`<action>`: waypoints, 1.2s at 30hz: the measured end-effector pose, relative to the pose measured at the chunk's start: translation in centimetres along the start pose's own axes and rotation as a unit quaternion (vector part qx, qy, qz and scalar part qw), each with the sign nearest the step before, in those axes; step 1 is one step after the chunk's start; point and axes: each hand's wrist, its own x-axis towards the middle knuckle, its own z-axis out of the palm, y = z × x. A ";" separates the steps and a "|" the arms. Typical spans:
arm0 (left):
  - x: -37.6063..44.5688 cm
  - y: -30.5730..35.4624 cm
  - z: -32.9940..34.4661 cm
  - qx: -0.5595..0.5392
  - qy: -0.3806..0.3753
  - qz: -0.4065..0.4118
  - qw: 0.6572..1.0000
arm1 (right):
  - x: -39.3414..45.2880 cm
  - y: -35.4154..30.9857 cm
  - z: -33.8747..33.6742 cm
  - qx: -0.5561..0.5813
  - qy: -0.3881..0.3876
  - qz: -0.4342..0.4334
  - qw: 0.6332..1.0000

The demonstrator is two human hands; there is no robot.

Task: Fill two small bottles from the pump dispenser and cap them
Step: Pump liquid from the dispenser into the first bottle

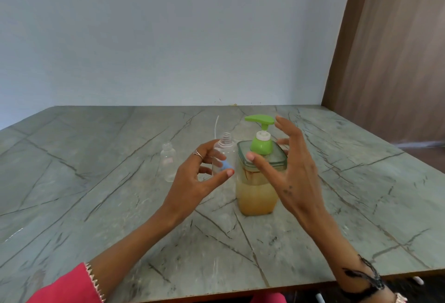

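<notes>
Green-topped pump dispenser [257, 191] stands on the table [96, 194]; your right hand [293, 170] spreads open around it, your left hand [192, 182] brackets an uncapped bottle [227, 144], grip unclear.

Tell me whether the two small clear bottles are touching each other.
Apart. The head view shows bare table between the shorter bottle and the taller bottle, with fingers of the left hand in that gap.

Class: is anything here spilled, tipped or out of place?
Nothing stands out: the pump dispenser, the taller bottle and the shorter bottle stand upright on the table, and no spill shows.
</notes>
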 end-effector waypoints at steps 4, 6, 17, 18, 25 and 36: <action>0.6 0.4 0.1 -0.016 -0.006 -0.002 1.000 | 2.0 0.3 -0.6 0.143 -0.072 0.015 0.987; 1.1 0.5 0.2 -0.016 -0.006 -0.003 1.000 | 2.7 0.3 -0.7 0.170 -0.104 0.005 0.980; 3.2 0.7 -0.1 0.000 -0.026 0.039 0.999 | 2.7 0.7 0.9 0.263 -0.083 -0.025 0.961; 3.3 0.6 -0.1 0.003 -0.025 0.043 0.999 | 2.8 0.8 1.0 0.268 -0.080 -0.028 0.960; 3.9 -0.4 -0.7 0.030 -0.007 0.058 0.998 | 2.7 0.8 1.2 0.293 -0.068 -0.019 0.953; 4.9 -0.2 -0.6 0.065 -0.029 0.094 0.993 | 3.0 0.5 0.4 0.335 -0.115 0.011 0.935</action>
